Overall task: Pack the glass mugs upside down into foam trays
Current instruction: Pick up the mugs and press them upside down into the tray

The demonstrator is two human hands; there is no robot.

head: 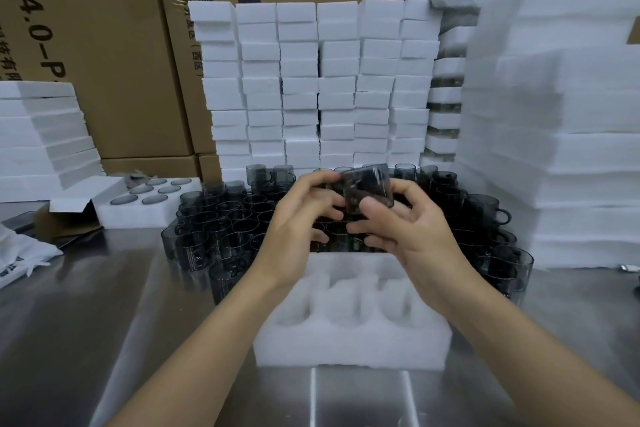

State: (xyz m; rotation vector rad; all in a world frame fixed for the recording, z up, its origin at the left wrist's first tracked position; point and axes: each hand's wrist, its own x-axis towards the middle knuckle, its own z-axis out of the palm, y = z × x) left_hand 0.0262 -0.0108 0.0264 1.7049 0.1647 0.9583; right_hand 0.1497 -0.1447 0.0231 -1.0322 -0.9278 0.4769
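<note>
A dark smoked glass mug (369,185) is held tilted in the air between both hands, above the far edge of a white foam tray (349,340). My left hand (301,218) grips the mug's left side. My right hand (405,229) wraps its right side and bottom. The tray lies on the steel table in front of me and its round pockets hold nothing. Behind it stands a crowd of several upright glass mugs (221,222).
A filled foam tray (114,213) with mugs bottom-up sits at the left beside an open white box (72,208). Stacks of foam blocks (311,87) rise behind the mugs, foam sheets (568,132) at the right, cardboard cartons (104,45) at the back.
</note>
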